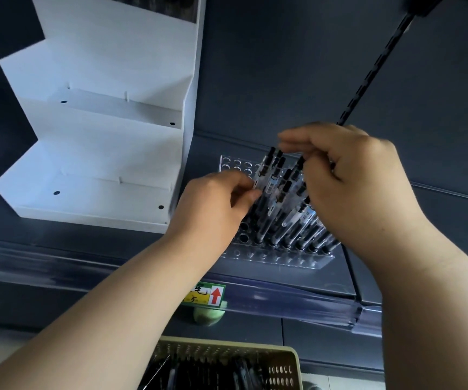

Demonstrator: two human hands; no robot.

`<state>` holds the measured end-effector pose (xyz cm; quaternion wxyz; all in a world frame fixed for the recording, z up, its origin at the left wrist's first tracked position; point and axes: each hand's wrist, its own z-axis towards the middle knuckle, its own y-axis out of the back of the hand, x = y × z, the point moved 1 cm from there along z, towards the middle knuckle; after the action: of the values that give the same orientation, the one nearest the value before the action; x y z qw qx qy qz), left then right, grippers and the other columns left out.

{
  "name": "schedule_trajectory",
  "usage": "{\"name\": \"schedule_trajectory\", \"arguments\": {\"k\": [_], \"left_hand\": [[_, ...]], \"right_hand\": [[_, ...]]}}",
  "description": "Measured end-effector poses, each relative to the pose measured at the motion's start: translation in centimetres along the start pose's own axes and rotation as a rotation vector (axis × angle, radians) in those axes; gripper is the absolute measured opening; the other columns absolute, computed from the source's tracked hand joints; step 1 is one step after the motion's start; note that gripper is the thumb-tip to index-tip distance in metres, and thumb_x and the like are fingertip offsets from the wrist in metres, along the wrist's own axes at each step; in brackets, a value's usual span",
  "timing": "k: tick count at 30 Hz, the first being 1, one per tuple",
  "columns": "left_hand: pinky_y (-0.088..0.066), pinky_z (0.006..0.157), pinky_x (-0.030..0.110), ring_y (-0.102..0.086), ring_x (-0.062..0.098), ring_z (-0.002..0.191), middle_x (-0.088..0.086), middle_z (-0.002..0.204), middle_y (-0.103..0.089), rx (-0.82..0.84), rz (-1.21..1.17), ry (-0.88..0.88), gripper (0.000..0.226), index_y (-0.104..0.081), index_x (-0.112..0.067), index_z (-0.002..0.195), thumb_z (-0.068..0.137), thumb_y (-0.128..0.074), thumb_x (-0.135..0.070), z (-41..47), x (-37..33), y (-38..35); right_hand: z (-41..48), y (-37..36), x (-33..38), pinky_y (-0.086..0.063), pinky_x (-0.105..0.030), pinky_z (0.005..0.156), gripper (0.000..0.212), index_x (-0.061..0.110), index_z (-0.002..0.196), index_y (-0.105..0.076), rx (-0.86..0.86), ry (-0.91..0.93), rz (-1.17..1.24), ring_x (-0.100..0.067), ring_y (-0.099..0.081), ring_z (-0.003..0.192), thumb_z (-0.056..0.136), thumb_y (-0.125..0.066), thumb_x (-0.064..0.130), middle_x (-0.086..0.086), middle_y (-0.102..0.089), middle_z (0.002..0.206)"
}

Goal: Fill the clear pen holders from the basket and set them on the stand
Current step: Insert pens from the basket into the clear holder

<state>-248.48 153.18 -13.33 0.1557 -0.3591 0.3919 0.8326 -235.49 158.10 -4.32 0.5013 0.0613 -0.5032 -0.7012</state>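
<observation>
A clear pen holder [272,258] with rows of round holes lies flat on the dark shelf, right of the white stepped stand [95,153]. Several black-capped pens [279,192] stand in its right-hand holes, leaning together. My left hand [213,209] pinches one pen near its label between thumb and fingers. My right hand [354,175] curls around the pen tops from the right, hiding several of them. The beige perforated basket [286,367] with more pens sits at the bottom edge.
The stand's tiers hold nothing visible. A clear price rail [283,302] with a green and yellow tag [207,294] runs along the shelf's front edge. A black slotted upright [376,66] rises at the back right.
</observation>
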Motion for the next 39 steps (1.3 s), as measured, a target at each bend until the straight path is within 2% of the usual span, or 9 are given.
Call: {"name": "schedule_trajectory", "arguments": {"k": [3, 7, 13, 17, 20, 26, 32, 35, 39], "left_hand": [[-0.045, 0.062, 0.011, -0.057, 0.0, 0.063, -0.02, 0.069, -0.057, 0.007, 0.013, 0.021, 0.014, -0.07, -0.02, 0.091, 0.083, -0.067, -0.032, 0.1, 0.1, 0.0], [-0.037, 0.06, 0.003, -0.054, -0.008, 0.065, -0.02, 0.071, -0.058, 0.081, 0.055, 0.068, 0.014, -0.068, -0.024, 0.093, 0.084, -0.066, -0.034, 0.0, 0.5, 0.2], [-0.048, 0.078, 0.03, -0.059, 0.017, 0.094, -0.001, 0.103, -0.064, 0.146, 0.246, -0.058, 0.021, -0.062, -0.019, 0.109, 0.092, -0.053, -0.026, -2.1, 0.0, 2.0], [-0.049, 0.061, 0.034, -0.061, 0.028, 0.084, 0.007, 0.088, -0.066, 0.128, 0.462, -0.292, 0.017, -0.067, -0.01, 0.1, 0.084, -0.062, -0.015, -5.4, -0.7, 4.0], [-0.05, 0.058, 0.035, -0.063, 0.029, 0.081, 0.005, 0.086, -0.069, 0.154, 0.548, -0.331, 0.016, -0.069, -0.011, 0.095, 0.079, -0.068, -0.013, -8.4, -0.8, 5.1], [-0.049, 0.079, 0.034, -0.05, 0.019, 0.111, -0.006, 0.115, -0.058, 0.44, 0.657, -0.098, 0.027, -0.054, -0.024, 0.119, 0.094, -0.046, -0.027, -15.5, 1.6, 4.9], [-0.047, 0.087, 0.038, -0.055, 0.023, 0.108, -0.003, 0.12, -0.053, 0.732, 0.665, 0.27, 0.028, -0.054, -0.025, 0.117, 0.092, -0.045, -0.018, -21.6, 4.6, 3.6], [-0.042, 0.096, 0.036, -0.052, 0.026, 0.114, 0.002, 0.125, -0.053, 0.827, 0.749, 0.366, 0.034, -0.055, -0.023, 0.119, 0.091, -0.041, -0.01, -23.9, 5.8, 2.9], [-0.045, 0.092, 0.032, -0.054, 0.027, 0.11, 0.01, 0.122, -0.054, 0.928, 0.731, 0.548, 0.035, -0.054, -0.012, 0.117, 0.089, -0.039, 0.001, -25.4, 6.7, 2.5]], "right_hand": [[-0.1, 0.1, 0.0, -0.046, -0.012, 0.08, 0.043, 0.024, 0.112, -0.066, -0.003, 0.001, -0.01, -0.004, -0.058, 0.098, 0.085, -0.042, 0.0, 0.006, -0.066, 0.103], [-0.4, 0.1, 0.4, -0.048, -0.018, 0.078, 0.043, 0.023, 0.113, -0.065, 0.002, 0.03, -0.041, -0.01, -0.06, 0.094, 0.085, -0.042, 0.0, 0.0, -0.065, 0.106], [-3.4, -0.3, 2.2, -0.052, -0.035, 0.072, 0.04, 0.01, 0.106, -0.069, -0.038, 0.168, -0.076, -0.028, -0.061, 0.086, 0.078, -0.043, -0.001, -0.012, -0.066, 0.089], [-7.6, -0.9, 3.4, -0.051, -0.035, 0.074, 0.039, 0.003, 0.103, -0.069, 0.024, 0.267, -0.087, -0.031, -0.059, 0.084, 0.072, -0.047, -0.008, -0.01, -0.07, 0.092], [-11.1, -1.6, 3.1, -0.052, -0.04, 0.075, 0.038, 0.002, 0.104, -0.068, 0.149, 0.206, -0.072, -0.034, -0.059, 0.085, 0.072, -0.048, -0.006, -0.011, -0.07, 0.094], [-18.3, -4.5, 0.8, -0.04, -0.033, 0.096, 0.04, 0.017, 0.125, -0.058, 0.494, -0.167, -0.156, -0.021, -0.044, 0.119, 0.089, -0.044, 0.01, -0.002, -0.061, 0.12], [-24.0, -7.9, 0.2, -0.049, -0.032, 0.085, 0.031, 0.021, 0.115, -0.061, 0.669, -0.467, -0.202, -0.025, -0.058, 0.101, 0.09, -0.043, 0.018, -0.006, -0.065, 0.11], [-26.2, -9.2, -0.4, -0.05, -0.03, 0.083, 0.035, 0.021, 0.116, -0.06, 0.751, -0.614, -0.21, -0.024, -0.059, 0.102, 0.089, -0.042, 0.009, -0.006, -0.064, 0.113], [-27.1, -10.4, -1.3, -0.05, -0.03, 0.081, 0.038, 0.017, 0.119, -0.057, 0.79, -0.706, -0.227, -0.024, -0.059, 0.103, 0.088, -0.042, 0.001, -0.006, -0.062, 0.112]]}}
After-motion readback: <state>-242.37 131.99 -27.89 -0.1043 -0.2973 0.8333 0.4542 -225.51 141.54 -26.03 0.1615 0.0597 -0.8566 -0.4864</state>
